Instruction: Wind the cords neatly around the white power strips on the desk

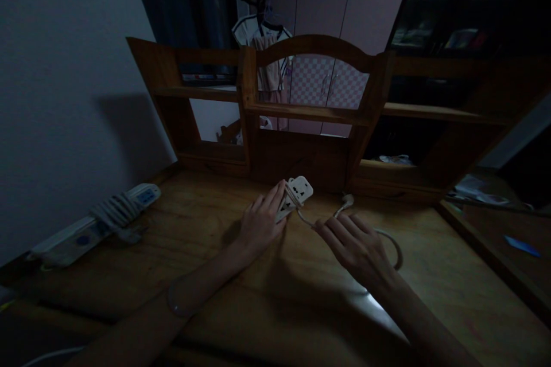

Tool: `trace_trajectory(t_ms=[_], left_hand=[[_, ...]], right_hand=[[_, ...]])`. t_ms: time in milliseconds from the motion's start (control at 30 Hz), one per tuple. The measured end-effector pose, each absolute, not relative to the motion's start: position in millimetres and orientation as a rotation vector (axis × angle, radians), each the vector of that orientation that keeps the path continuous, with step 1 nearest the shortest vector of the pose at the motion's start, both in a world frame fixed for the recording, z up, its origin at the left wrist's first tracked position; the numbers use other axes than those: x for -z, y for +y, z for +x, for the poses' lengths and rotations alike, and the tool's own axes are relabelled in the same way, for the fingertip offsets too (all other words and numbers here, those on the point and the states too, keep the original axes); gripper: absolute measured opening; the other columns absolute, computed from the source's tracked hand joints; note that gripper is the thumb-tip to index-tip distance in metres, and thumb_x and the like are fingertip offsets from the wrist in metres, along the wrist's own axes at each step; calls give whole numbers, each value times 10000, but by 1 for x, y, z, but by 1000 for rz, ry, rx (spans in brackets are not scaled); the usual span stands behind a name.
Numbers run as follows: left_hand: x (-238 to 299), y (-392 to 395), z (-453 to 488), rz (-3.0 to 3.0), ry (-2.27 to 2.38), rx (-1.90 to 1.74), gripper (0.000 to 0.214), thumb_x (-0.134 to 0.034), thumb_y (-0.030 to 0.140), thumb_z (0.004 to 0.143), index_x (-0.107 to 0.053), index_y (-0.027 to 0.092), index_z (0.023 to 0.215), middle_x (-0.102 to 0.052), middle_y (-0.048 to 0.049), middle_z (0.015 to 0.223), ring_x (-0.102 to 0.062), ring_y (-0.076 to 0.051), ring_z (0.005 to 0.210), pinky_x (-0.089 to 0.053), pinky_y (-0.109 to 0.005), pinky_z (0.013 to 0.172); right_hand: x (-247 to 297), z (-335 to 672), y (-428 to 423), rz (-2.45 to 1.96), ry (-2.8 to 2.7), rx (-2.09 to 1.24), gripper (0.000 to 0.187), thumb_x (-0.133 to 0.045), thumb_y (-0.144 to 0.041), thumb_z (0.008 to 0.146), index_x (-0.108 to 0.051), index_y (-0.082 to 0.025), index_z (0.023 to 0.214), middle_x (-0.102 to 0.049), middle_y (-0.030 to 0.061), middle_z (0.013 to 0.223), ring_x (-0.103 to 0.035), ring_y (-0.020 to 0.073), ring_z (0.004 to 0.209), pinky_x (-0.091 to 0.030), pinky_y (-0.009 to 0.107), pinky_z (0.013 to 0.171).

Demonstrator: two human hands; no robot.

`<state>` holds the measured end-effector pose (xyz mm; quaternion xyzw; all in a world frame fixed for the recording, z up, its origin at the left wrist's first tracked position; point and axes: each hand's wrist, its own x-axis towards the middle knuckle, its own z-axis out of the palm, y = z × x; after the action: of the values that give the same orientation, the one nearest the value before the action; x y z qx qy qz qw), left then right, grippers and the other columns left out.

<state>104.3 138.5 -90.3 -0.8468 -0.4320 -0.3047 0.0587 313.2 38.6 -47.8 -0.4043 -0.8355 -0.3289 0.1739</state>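
Observation:
My left hand (262,218) is closed around a white power strip (302,188), its far end with sockets showing beyond my fingers. A few turns of the white cord (306,220) are wound about the strip. From there the cord runs to my right hand (355,243), whose fingers are closed on it. A loop of cord hangs out past the right side of that hand. Its plug (346,200) is just beyond my right knuckles, near the back of the desk. The palm side of both hands is hidden.
A second, longer power strip (69,243) with its cord wound round it lies by the wall at left. The wooden desk (193,223) has a shelf unit (301,112) along its back. At right, a blue packet (522,245) lies on a lower surface.

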Motion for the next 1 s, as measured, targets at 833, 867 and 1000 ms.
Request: trace_trajectory(t_ms=[833, 867, 1000], left_hand=[[85, 105, 109, -2666, -181, 559, 501, -424, 252, 942, -320, 215, 1430, -484, -124, 1363, -544, -245, 1059, -473, -384, 799], [85, 104, 108, -2662, -137, 576, 485, -429, 244, 939, -348, 228, 1417, -470, -115, 1379, -543, -240, 1067, -478, -383, 806], [90, 103, 102, -2639, -44, 645, 477, -453, 234, 923, -389, 303, 1390, -474, -67, 1384, -549, -225, 1086, -489, -382, 843]], right_hand=[[29, 354, 51, -1214, -2070, -497, 176, -690, -382, 802, -689, -213, 852, -673, 9, 819, -565, 144, 761, -413, 285, 729], [28, 354, 51, -1191, -2076, -555, 184, -693, -384, 798, -696, -208, 855, -679, 16, 829, -575, 146, 772, -425, 282, 725], [24, 354, 50, -1098, -2087, -706, 208, -698, -383, 790, -713, -186, 855, -695, 39, 844, -619, 165, 821, -474, 290, 740]])
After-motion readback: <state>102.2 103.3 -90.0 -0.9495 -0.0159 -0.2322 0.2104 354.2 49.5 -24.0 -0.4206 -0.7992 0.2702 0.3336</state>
